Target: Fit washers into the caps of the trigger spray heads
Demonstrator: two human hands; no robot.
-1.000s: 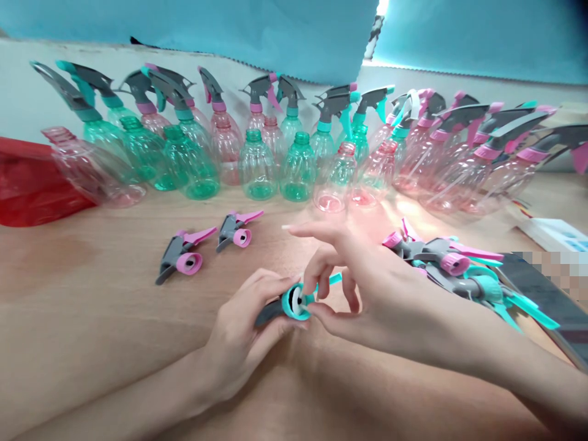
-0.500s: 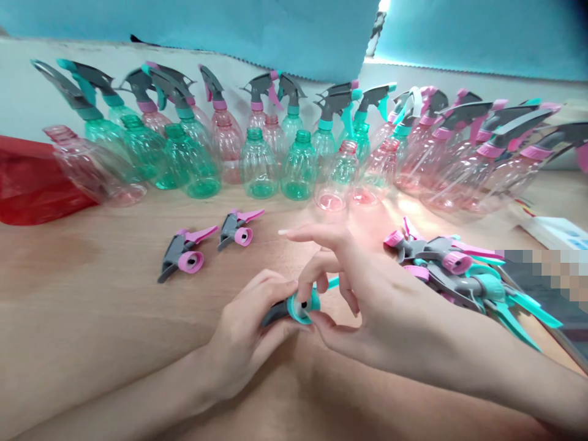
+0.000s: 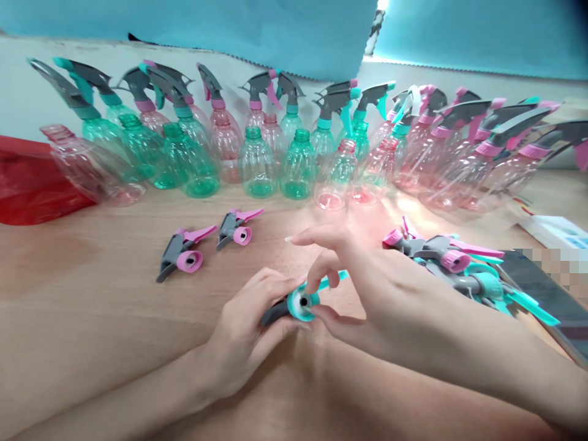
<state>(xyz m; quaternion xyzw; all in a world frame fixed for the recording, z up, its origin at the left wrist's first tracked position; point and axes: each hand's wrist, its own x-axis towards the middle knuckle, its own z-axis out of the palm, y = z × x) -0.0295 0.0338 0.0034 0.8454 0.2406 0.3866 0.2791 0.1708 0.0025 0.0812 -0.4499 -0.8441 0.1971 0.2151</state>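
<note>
My left hand [image 3: 250, 324] is closed around a grey and turquoise trigger spray head [image 3: 302, 304]. Its turquoise collar faces up toward me, with a dark hole in the white centre, and its trigger points right. My right hand [image 3: 362, 288] reaches in from the right, its thumb and a bent finger at the collar's rim while the index finger stretches out to the left. Left of my hands lie two grey and pink spray heads, a nearer one [image 3: 181, 254] and a farther one [image 3: 239, 228], collars toward me.
A pile of pink and turquoise spray heads [image 3: 454, 260] lies to the right, beside a dark flat object [image 3: 542, 288]. Along the wall stand several green and pink bottles [image 3: 258, 165], some with spray heads fitted. A red bag [image 3: 37, 184] lies at the far left.
My right thumb and bent finger have shifted slightly right and away from the collar's middle, so more of its white centre shows. My left hand keeps its hold.
</note>
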